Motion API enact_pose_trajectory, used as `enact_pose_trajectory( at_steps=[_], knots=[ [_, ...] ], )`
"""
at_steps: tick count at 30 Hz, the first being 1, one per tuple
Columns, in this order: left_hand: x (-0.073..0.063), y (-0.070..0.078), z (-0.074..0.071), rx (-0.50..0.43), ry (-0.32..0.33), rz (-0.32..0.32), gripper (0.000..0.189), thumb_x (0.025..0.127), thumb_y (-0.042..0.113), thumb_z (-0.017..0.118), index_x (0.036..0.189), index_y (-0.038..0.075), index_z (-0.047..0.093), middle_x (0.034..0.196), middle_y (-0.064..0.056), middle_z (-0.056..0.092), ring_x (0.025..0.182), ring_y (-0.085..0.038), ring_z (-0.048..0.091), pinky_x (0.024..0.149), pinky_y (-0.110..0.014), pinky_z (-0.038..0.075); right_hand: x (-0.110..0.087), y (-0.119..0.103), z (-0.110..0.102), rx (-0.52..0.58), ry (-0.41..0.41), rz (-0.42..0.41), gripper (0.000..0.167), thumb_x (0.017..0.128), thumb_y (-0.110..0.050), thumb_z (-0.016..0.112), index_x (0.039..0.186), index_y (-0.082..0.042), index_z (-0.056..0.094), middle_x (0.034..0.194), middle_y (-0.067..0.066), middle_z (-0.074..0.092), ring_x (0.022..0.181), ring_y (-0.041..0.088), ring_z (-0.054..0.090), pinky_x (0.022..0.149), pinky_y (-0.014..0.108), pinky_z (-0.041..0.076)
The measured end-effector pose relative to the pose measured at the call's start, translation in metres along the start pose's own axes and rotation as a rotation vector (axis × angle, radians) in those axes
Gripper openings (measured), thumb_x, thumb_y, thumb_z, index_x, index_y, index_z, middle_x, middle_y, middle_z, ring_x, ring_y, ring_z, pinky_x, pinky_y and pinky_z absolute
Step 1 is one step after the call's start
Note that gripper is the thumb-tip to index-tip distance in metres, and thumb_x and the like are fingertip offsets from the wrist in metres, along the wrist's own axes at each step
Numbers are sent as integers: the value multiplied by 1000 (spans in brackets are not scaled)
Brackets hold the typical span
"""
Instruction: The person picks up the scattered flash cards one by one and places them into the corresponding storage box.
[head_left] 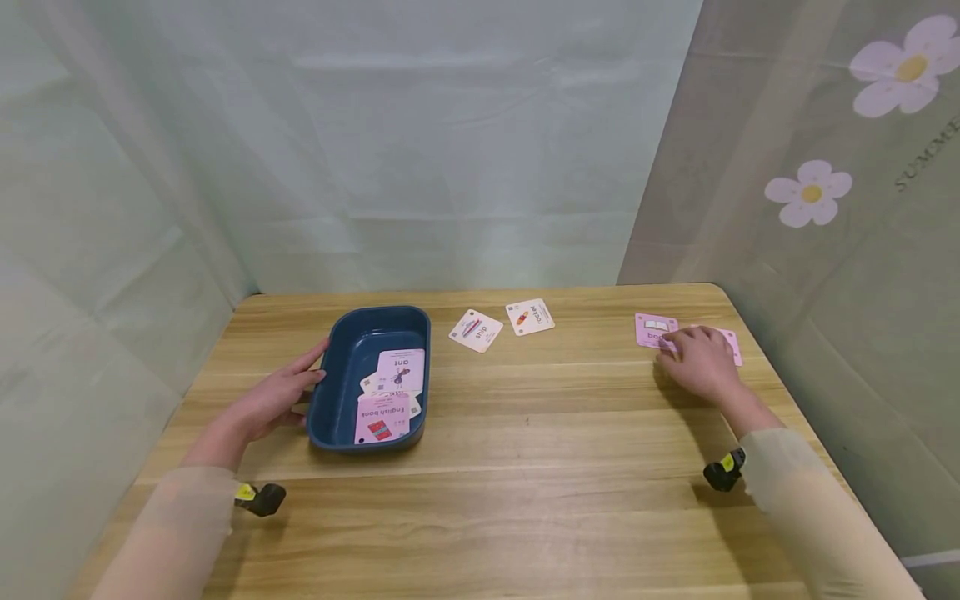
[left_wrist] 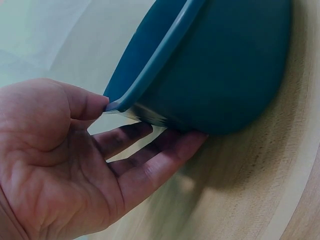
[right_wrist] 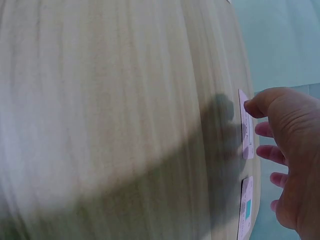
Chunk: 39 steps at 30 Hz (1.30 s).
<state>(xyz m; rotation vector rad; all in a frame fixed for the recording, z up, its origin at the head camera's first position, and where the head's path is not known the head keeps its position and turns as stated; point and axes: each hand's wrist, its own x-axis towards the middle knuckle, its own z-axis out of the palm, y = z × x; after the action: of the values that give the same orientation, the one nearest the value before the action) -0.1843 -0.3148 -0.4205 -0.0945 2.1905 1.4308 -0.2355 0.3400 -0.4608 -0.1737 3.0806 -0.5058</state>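
A dark blue plastic basin point(head_left: 318, 417) stands left of the table's middle. Inside it lie several word cards, among them a pink "English book" card point(head_left: 385, 412) and an "ant" card point(head_left: 408, 362). My left hand point(head_left: 273, 402) holds the basin's left side, thumb at the rim point(left_wrist: 150, 65) and fingertips against the outer wall. At the far right, my right hand point(head_left: 701, 360) is over two pink cards, its thumb beside the book-picture card point(head_left: 650, 321). The second pink card point(head_left: 732, 345) is partly hidden by that hand. Whether its fingertips touch a card I cannot tell.
A white "ship" card point(head_left: 476, 331) and a white "rocket" card point(head_left: 530, 317) lie right of the basin, near the table's back edge. Pale cloth point(head_left: 450, 167) hangs behind the wooden table point(head_left: 525, 483) and along both sides.
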Motion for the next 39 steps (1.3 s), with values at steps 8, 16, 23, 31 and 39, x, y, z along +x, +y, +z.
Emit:
enact_pose_trajectory(
  at_steps=[8,16,23,31,39],
  knots=[
    [0,1,0,-6,3,-10,65,113,27,34,163,42,-4,166,-30,-2,141,-55,29,86,-45,53,-4,1,3,-33,-32,-16,58,101,-38,57,143,3,55,152,33,38,143,58,16,110,74,8],
    [1,1,1,-6,10,-21,65,113,27,34,163,42,-4,166,-31,-2,139,-55,31,82,-42,53,-6,-1,4,-50,-49,-28,59,101,-42,58,140,3,58,152,31,41,145,58,14,111,74,4],
    [0,0,1,-20,-2,-9,65,113,27,33,162,41,-6,165,-33,-1,140,-57,31,82,-45,54,-9,0,7,-71,-90,-30,69,102,-48,55,146,5,51,154,31,38,145,58,12,112,73,2],
    [1,0,-1,-8,3,-18,65,113,28,34,163,41,-5,166,-31,-1,140,-57,30,82,-43,54,-13,-5,9,-72,-104,-56,71,103,-50,54,148,3,49,154,30,40,145,58,14,112,73,4],
    [1,-1,-1,0,6,-20,65,113,31,35,163,41,-5,166,-32,-1,139,-57,31,81,-43,53,-19,-18,15,-85,-98,-117,68,103,-50,55,149,-1,51,155,25,43,145,57,18,112,73,5]
  ],
)
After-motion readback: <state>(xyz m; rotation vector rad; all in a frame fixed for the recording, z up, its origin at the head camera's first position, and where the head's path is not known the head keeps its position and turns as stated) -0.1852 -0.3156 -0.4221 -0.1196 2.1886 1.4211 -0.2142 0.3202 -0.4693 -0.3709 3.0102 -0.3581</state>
